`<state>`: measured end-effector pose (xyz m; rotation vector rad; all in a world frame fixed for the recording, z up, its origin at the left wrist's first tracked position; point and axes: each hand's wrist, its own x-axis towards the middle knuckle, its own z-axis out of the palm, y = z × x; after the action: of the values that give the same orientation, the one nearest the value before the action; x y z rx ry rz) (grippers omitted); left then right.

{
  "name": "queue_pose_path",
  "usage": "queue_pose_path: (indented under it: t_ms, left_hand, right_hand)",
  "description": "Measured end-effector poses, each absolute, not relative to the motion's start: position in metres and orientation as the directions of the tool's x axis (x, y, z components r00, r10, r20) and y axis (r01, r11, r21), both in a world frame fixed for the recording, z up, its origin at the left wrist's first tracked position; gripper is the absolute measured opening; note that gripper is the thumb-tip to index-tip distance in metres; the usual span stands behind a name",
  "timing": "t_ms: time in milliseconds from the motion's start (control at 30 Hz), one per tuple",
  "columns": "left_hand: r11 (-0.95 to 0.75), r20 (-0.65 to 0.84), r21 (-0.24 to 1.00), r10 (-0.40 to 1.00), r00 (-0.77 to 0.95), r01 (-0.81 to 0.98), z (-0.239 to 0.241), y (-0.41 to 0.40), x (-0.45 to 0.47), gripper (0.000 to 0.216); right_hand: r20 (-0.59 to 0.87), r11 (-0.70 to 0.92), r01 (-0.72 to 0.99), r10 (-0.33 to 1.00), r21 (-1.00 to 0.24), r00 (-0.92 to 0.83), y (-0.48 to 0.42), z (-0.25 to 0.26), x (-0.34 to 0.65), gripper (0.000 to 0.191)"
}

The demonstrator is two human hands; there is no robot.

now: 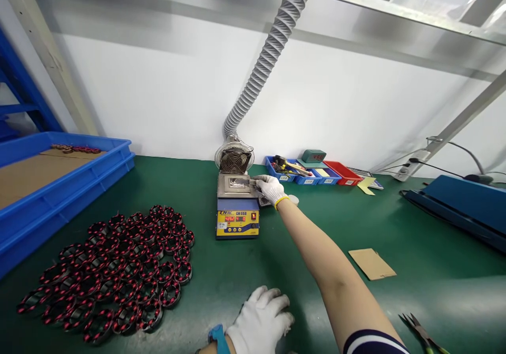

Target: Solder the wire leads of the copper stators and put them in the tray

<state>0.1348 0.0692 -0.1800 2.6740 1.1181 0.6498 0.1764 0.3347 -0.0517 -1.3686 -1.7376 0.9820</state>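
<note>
My right hand (270, 188), in a white glove with a yellow cuff, reaches to a solder pot (237, 203) with a yellow front panel and red digits. Its fingers are closed on a flat metal scraper (245, 182), which lies over the shiny molten surface (237, 183) at the top of the pot. The tip of this tool is too small to make out well. My left hand (261, 322), also gloved, rests on the green table with its fingers apart and slightly bent, holding nothing. A blue band is on that wrist.
Many red-and-black ring coils (126, 269) lie at left beside a blue crate (67, 185). A fan (234, 161) with a grey duct (272, 48) stands behind the pot. Small bins (343, 173) line the wall. Cardboard (372, 264) and pliers (421, 333) lie at right.
</note>
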Motion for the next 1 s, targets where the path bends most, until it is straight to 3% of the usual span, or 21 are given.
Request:
queue_pose_path:
  t_ms: [400, 1000]
  left_hand:
    - [-0.668, 0.340, 0.313, 0.743, 0.577, 0.676, -0.197, 0.070, 0.142, 0.046]
    - [-0.685, 0.282, 0.366, 0.727, 0.627, 0.630, -0.183, 0.070, 0.135, 0.046]
  right_hand:
    - [0.151, 0.210, 0.424, 0.974, -0.881, -0.168, 0.347, -0.065, 0.157, 0.030]
    - [0.094, 0.186, 0.356, 0.961, -0.916, -0.260, 0.329, -0.055, 0.168, 0.028]
